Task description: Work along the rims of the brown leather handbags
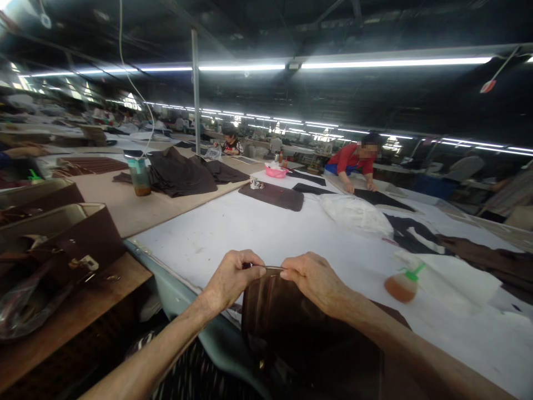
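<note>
My left hand [234,276] and my right hand [313,279] both pinch the top edge of a dark brown piece of material [287,322] at the near edge of the white table [233,228]. The fingers of each hand are closed on that edge, a few centimetres apart. The brown piece hangs down toward me and covers my lap area. An orange squeeze bottle with a green cap [403,285] lies on its side to the right of my right hand.
Dark brown cut pieces [272,195], a white bag [353,214] and a pink bowl [275,171] lie farther up the table. A person in red [353,161] leans over the far side. Brown boxes [62,239] stand at left beside a tan board with a cup [140,176].
</note>
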Tool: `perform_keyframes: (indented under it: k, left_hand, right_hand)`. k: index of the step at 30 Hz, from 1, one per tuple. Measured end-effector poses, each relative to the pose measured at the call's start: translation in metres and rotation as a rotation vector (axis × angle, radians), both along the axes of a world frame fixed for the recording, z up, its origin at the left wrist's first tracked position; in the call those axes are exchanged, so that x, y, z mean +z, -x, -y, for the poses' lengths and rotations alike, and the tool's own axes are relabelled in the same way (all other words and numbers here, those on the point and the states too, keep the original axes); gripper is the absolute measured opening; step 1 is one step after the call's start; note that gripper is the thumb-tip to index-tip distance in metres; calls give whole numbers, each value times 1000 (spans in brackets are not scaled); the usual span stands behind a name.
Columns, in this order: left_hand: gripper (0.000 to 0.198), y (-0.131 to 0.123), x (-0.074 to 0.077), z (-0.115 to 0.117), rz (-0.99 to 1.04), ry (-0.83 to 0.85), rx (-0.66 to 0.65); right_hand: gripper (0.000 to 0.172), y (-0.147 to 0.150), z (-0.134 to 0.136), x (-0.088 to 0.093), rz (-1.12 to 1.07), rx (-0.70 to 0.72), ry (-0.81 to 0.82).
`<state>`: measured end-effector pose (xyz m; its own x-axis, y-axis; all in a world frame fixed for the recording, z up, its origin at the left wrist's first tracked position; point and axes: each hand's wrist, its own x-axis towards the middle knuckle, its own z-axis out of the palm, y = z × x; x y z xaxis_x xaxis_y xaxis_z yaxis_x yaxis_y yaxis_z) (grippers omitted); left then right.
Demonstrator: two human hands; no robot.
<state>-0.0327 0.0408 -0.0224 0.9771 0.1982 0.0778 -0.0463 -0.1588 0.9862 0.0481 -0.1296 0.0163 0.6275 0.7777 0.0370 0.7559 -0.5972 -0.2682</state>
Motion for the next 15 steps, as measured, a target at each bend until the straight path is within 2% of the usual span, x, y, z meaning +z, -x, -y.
perform_keyframes:
  k: [7, 11, 15]
  left_hand:
    - [17, 8, -8, 3, 95, -146, 34]
    - [15, 12, -8, 6, 125, -135, 60]
    - [14, 14, -9, 7, 149, -133, 75]
  right_hand:
    - [10, 16, -9, 12, -68, 106, 12]
    - [26, 17, -18, 15, -116, 74, -5]
    - [28, 15, -21, 9, -97, 54, -12]
